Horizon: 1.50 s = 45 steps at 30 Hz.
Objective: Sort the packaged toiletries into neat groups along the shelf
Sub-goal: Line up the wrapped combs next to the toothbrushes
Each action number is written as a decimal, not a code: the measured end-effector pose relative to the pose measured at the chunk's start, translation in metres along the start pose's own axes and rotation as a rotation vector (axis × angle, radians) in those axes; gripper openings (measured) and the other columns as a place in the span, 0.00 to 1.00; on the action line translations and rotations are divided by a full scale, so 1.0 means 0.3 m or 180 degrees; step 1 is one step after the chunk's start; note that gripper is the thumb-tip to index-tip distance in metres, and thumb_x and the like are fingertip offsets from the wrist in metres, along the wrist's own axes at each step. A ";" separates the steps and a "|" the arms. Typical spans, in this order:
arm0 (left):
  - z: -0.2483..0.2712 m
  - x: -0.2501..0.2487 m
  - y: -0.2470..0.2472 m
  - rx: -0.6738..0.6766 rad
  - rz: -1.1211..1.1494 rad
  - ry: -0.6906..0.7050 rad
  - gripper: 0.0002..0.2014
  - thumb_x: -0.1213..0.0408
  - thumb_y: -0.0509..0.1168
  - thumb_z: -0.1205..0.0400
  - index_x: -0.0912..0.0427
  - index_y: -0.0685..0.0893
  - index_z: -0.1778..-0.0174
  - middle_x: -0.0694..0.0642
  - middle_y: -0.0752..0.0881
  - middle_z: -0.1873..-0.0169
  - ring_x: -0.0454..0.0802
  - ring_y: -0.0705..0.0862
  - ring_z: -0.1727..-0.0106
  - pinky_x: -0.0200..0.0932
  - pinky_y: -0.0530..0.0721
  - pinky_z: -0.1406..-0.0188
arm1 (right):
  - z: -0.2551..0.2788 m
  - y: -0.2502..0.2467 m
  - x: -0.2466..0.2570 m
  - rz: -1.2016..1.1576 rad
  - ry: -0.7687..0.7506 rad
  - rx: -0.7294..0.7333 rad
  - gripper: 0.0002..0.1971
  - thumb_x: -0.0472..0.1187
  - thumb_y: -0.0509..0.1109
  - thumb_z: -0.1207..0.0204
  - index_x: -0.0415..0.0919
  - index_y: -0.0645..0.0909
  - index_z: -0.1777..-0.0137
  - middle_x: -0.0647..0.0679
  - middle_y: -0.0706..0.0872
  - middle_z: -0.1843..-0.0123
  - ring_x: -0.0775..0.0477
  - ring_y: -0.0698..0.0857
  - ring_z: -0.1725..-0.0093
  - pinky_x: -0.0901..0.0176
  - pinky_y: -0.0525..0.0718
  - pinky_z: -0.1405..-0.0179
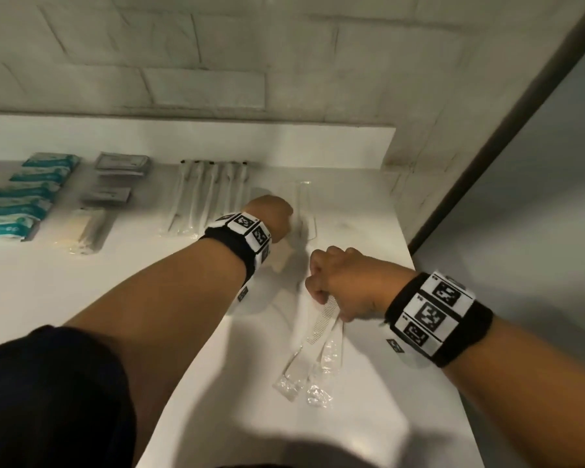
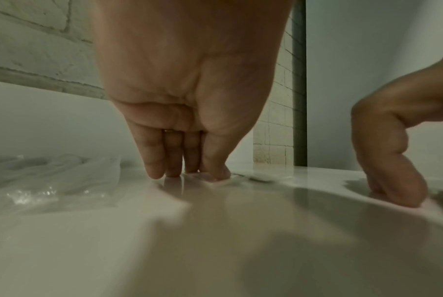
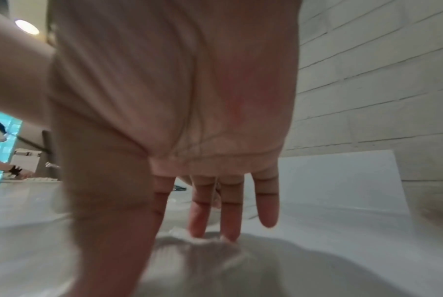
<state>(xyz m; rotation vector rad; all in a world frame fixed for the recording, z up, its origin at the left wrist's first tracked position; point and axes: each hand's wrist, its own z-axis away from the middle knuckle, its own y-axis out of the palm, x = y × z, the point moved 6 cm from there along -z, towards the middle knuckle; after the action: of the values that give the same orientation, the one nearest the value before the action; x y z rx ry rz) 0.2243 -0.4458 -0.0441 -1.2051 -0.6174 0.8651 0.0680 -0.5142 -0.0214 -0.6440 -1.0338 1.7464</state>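
fingers (image 3: pixel 230 231) of the right hand (image 1: pixel 340 285) point straight down, tips pressing the wrapped combs (image 1: pixel 318 336) at the near end of the shelf (image 1: pixel 368 211); nothing is gripped. farther along, the left hand (image 1: pixel 271 216) likewise presses straight fingers (image 2: pixel 154 164) on a clear packet (image 1: pixel 304 211). the comb group looks like the step in hand; next these need sliding parallel beside the toothbrush row (image 1: pixel 210 194). beyond lie grey sachets (image 1: pixel 120 163) and teal packs (image 1: pixel 24 197), already grouped.
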 end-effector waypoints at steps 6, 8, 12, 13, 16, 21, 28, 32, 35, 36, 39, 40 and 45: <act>0.014 0.007 -0.008 -0.0093 0.0209 0.0028 0.21 0.61 0.60 0.16 0.60 0.76 0.26 0.60 0.74 0.25 0.57 0.71 0.24 0.48 0.69 0.26 | -0.012 0.009 -0.045 -0.0153 0.0069 -0.0107 0.11 0.37 0.73 0.31 0.52 0.74 0.60 0.54 0.73 0.51 0.45 0.72 0.47 0.57 0.74 0.54; 0.014 0.008 -0.010 -0.0092 0.0216 0.0046 0.22 0.59 0.61 0.16 0.60 0.76 0.26 0.60 0.73 0.25 0.57 0.70 0.23 0.49 0.68 0.25 | -0.006 -0.020 -0.085 -0.0541 0.0256 -0.0081 0.10 0.36 0.75 0.32 0.51 0.78 0.59 0.55 0.78 0.53 0.50 0.75 0.51 0.61 0.74 0.61; 0.012 0.007 -0.010 -0.0013 0.0292 0.0000 0.21 0.59 0.62 0.18 0.60 0.79 0.28 0.59 0.75 0.28 0.57 0.75 0.27 0.50 0.73 0.28 | -0.001 -0.126 -0.178 -0.1324 0.0283 0.0325 0.10 0.33 0.75 0.30 0.48 0.86 0.55 0.59 0.84 0.61 0.56 0.82 0.58 0.60 0.80 0.55; 0.010 0.007 -0.015 -0.0012 0.0321 -0.0005 0.21 0.61 0.63 0.18 0.60 0.79 0.29 0.59 0.76 0.29 0.57 0.76 0.28 0.50 0.75 0.29 | -0.014 -0.150 -0.217 -0.1258 0.0352 0.0385 0.09 0.33 0.76 0.30 0.48 0.87 0.53 0.59 0.84 0.61 0.54 0.82 0.56 0.57 0.81 0.50; 0.007 0.010 -0.023 -0.0139 0.0554 -0.0004 0.24 0.63 0.64 0.19 0.57 0.76 0.25 0.56 0.71 0.25 0.55 0.73 0.26 0.44 0.72 0.27 | -0.062 -0.213 -0.348 -0.0843 0.0884 -0.0160 0.14 0.32 0.70 0.27 0.52 0.87 0.48 0.53 0.84 0.49 0.48 0.81 0.49 0.53 0.79 0.45; 0.014 -0.048 -0.047 -0.0658 0.0369 0.0309 0.24 0.53 0.61 0.17 0.47 0.73 0.23 0.50 0.69 0.21 0.53 0.67 0.21 0.48 0.65 0.22 | -0.055 -0.223 -0.414 -0.0689 0.1639 -0.1409 0.19 0.43 0.66 0.21 0.44 0.79 0.30 0.41 0.79 0.34 0.37 0.80 0.36 0.49 0.79 0.37; -0.029 -0.102 -0.020 -0.0278 -0.0345 0.0228 0.22 0.41 0.67 0.24 0.50 0.84 0.39 0.54 0.84 0.40 0.55 0.81 0.38 0.47 0.78 0.41 | -0.143 -0.050 -0.337 -0.0563 0.1346 -0.0351 0.31 0.55 0.73 0.26 0.39 0.76 0.27 0.44 0.80 0.28 0.41 0.80 0.32 0.56 0.77 0.35; -0.044 -0.101 -0.007 -0.0352 -0.0426 0.0223 0.21 0.42 0.67 0.24 0.50 0.84 0.40 0.55 0.84 0.41 0.55 0.83 0.39 0.46 0.76 0.46 | -0.179 -0.083 -0.354 -0.0801 0.1139 -0.0301 0.37 0.46 0.73 0.24 0.41 0.63 0.18 0.43 0.74 0.22 0.40 0.75 0.26 0.57 0.72 0.30; -0.047 -0.101 0.002 -0.0388 -0.0433 0.0230 0.19 0.44 0.67 0.23 0.50 0.84 0.41 0.55 0.86 0.42 0.56 0.84 0.41 0.46 0.77 0.49 | -0.207 -0.103 -0.371 -0.0897 0.1061 -0.0210 0.41 0.40 0.74 0.26 0.43 0.58 0.16 0.40 0.73 0.22 0.38 0.76 0.27 0.52 0.75 0.29; -0.048 -0.103 0.006 -0.0382 -0.0414 0.0242 0.18 0.45 0.67 0.23 0.50 0.84 0.42 0.55 0.86 0.43 0.56 0.84 0.41 0.46 0.77 0.50 | -0.220 -0.101 -0.381 -0.0958 0.1033 -0.0151 0.43 0.38 0.74 0.27 0.44 0.56 0.15 0.41 0.70 0.20 0.39 0.74 0.26 0.51 0.74 0.28; -0.053 -0.103 0.013 -0.0374 -0.0370 0.0252 0.16 0.46 0.68 0.23 0.50 0.86 0.44 0.53 0.87 0.45 0.56 0.85 0.43 0.46 0.77 0.51 | -0.249 -0.102 -0.401 -0.1178 0.0953 -0.0041 0.43 0.35 0.72 0.27 0.46 0.53 0.15 0.45 0.62 0.16 0.41 0.70 0.23 0.52 0.71 0.26; -0.057 -0.099 0.013 -0.0380 -0.0346 0.0237 0.16 0.47 0.68 0.24 0.50 0.86 0.45 0.53 0.87 0.45 0.56 0.85 0.43 0.46 0.76 0.51 | -0.259 -0.107 -0.402 -0.1107 0.0924 -0.0043 0.43 0.35 0.72 0.26 0.46 0.53 0.15 0.46 0.60 0.15 0.41 0.69 0.22 0.53 0.71 0.26; -0.065 -0.093 0.018 -0.0326 -0.0301 0.0155 0.14 0.48 0.68 0.26 0.48 0.87 0.47 0.51 0.88 0.47 0.55 0.86 0.46 0.44 0.75 0.57 | -0.280 -0.100 -0.416 -0.1347 0.0992 -0.0109 0.43 0.31 0.70 0.27 0.48 0.54 0.15 0.47 0.60 0.15 0.40 0.68 0.21 0.53 0.71 0.25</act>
<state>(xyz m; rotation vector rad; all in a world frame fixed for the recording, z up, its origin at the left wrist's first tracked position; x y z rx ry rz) 0.2235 -0.4789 -0.0534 -1.2754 -0.6805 0.7299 0.1973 -0.5944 -0.0414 -0.6407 -0.9044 1.2203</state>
